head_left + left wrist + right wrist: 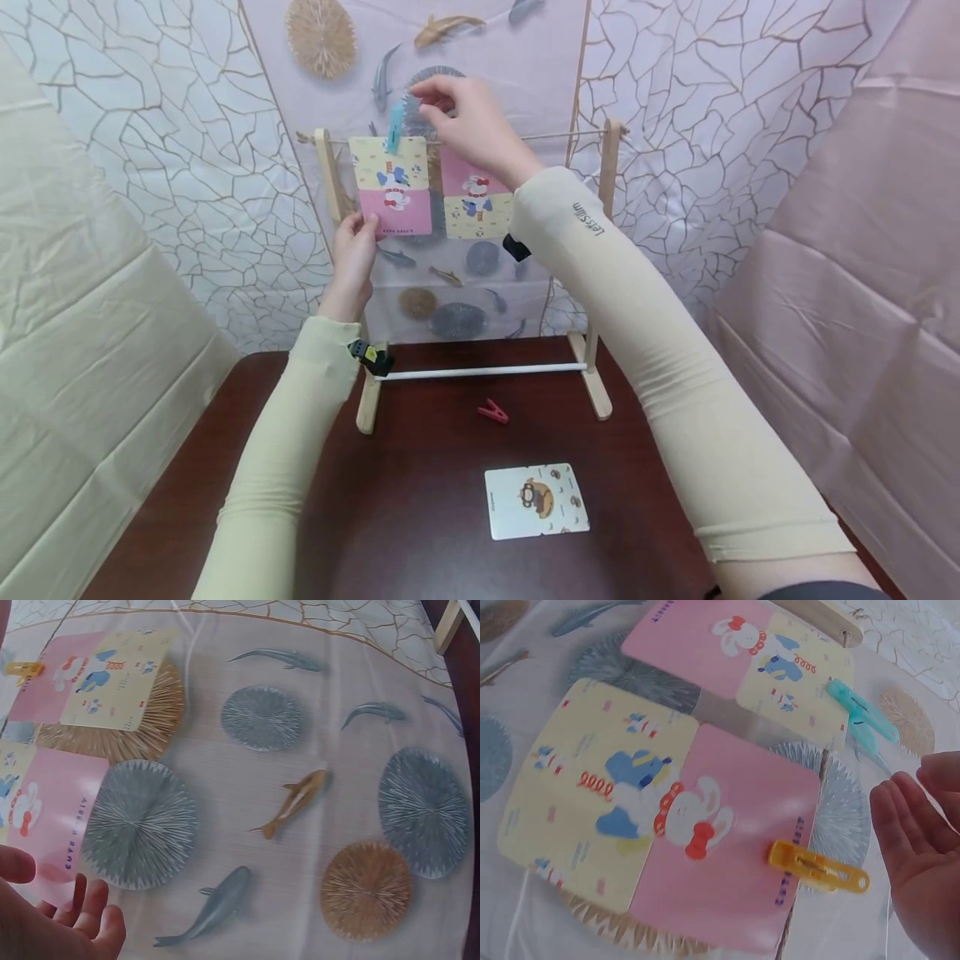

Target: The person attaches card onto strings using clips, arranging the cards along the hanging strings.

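Though between hands (354, 257), card (393, 188) nearer left.

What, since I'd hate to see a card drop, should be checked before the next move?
1. Blue clip on the top edge of the left card: ok.
2. Right hand not gripping that clip: ok.
3. Blue clip able to hold alone: cannot tell, as the left hand pinches the card's lower corner.
4. Right card under its yellow clip on the rope: ok.
5. White card hung up: not ok, it lies on the table.
6. Red clip free: ok.
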{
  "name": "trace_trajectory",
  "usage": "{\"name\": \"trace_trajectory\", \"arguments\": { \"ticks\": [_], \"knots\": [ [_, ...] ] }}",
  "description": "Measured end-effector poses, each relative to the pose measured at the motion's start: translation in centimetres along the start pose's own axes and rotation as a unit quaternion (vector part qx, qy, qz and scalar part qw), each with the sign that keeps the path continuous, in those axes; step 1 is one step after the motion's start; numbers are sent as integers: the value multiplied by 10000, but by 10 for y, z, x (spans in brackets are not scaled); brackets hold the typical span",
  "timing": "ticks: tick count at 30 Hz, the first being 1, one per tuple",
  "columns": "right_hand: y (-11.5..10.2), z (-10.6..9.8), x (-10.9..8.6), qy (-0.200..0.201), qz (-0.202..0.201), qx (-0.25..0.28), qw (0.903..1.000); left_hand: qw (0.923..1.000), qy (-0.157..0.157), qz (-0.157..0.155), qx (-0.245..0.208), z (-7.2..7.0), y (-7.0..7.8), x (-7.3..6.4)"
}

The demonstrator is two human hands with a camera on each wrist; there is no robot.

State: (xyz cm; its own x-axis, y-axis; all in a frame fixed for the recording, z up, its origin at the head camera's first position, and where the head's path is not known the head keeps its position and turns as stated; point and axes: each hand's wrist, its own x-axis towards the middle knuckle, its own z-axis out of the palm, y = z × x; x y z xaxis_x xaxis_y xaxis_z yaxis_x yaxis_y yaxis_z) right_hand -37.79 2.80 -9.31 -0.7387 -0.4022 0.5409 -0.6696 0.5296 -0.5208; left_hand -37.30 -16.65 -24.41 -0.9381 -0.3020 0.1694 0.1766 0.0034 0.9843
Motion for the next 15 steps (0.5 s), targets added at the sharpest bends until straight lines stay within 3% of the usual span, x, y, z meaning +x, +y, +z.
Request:
{"name": "trace_trajectory", "arguments": {
  "ticks": [6, 9, 15],
  "knots": [
    [9, -7, -18, 284, -396, -46, 9988, 9992, -162, -58, -355, -2, -11, -4],
    [17, -10, -28, 355, -594, -143, 9975, 9990, -260, -153, -320, -4, -16, -6],
    [34, -20, -50, 351, -516, -60, 9980, 9979, -369, -354, -387, -5, -26, -9]
  ]
}}
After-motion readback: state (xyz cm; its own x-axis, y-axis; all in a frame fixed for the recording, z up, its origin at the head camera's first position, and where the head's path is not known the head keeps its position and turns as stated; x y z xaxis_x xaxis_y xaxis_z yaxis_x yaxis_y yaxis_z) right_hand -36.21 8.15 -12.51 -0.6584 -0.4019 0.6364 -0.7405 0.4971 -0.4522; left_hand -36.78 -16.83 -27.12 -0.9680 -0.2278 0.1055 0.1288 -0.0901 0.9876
